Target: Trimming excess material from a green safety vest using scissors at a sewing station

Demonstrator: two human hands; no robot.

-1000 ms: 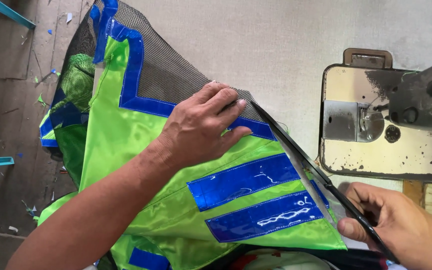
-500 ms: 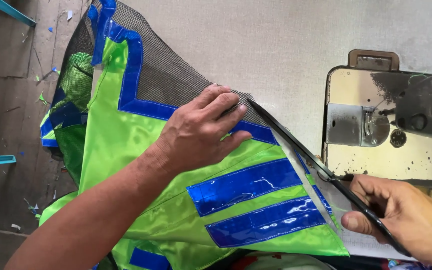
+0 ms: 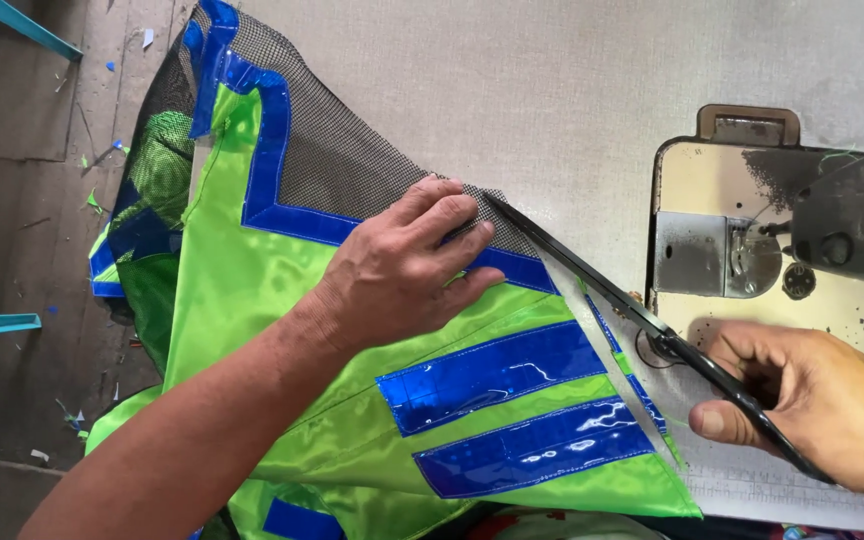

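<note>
A: Obstructions?
B: Sewing machine [image 3: 782,240] on the right, its worn metal plate just beside the right hand [image 3: 822,400]. Nothing between blades and cloth.
A: Workpiece?
B: Neon green vest [image 3: 282,330], glossy, blue reflective strips, black mesh panel [image 3: 352,165] with blue edging. Lies on the bench [image 3: 552,90], far end hanging off the left edge.
A: Hands?
B: Left hand [image 3: 402,270] flat, fingers spread, pinning vest near the mesh corner. Right hand closed round the handles of black scissors [image 3: 642,320]; blades along the vest's cut edge.
A: Surroundings?
B: Grey bench top. Wooden floor [image 3: 22,200], fabric scraps scattered.
</note>
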